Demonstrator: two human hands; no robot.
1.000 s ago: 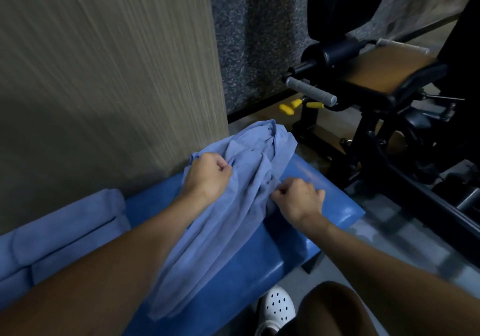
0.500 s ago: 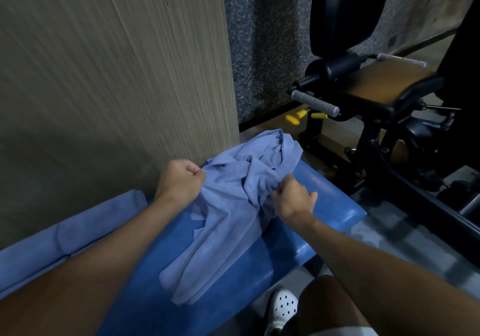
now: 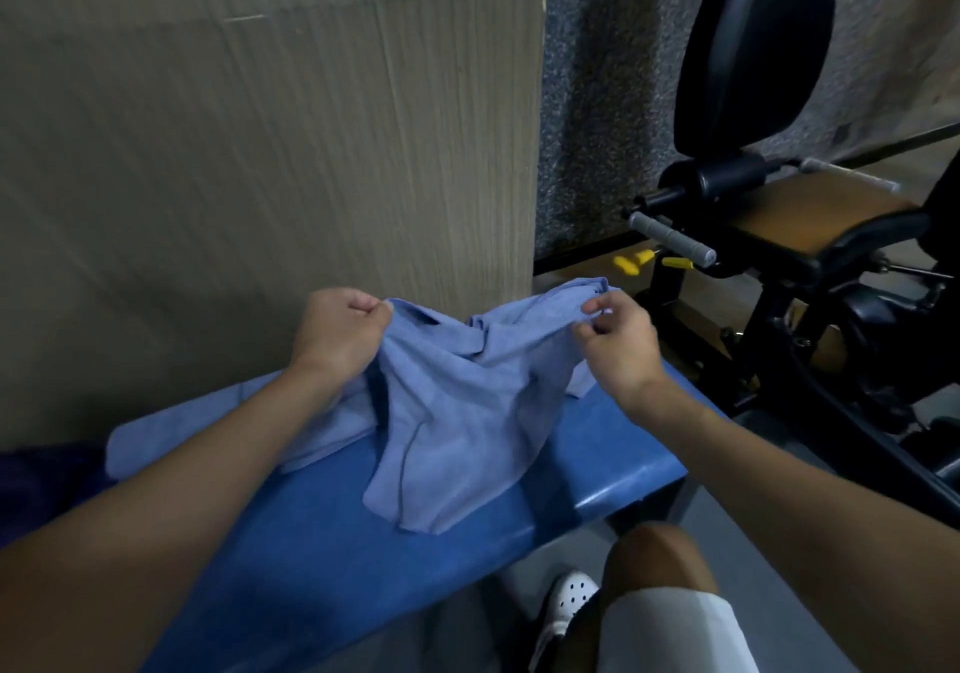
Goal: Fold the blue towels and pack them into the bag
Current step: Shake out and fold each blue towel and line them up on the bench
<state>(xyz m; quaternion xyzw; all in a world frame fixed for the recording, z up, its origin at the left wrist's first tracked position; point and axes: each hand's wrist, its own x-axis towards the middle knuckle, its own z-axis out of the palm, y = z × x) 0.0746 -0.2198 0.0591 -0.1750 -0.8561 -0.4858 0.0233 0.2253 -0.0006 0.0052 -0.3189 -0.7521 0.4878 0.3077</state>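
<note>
Over the blue bench (image 3: 613, 469), a crumpled blue towel (image 3: 457, 412) is stretched between two hands, and its lower end drapes onto the bench pad. The left hand (image 3: 337, 332) has its fingers curled tight round one upper corner. The right hand (image 3: 618, 345) pinches the opposite edge between thumb and fingertips. A second blue towel (image 3: 156, 438) lies flat along the bench's wall side, partly under the left forearm. A black gym machine (image 3: 779, 256) stands beyond the bench's end
</note>
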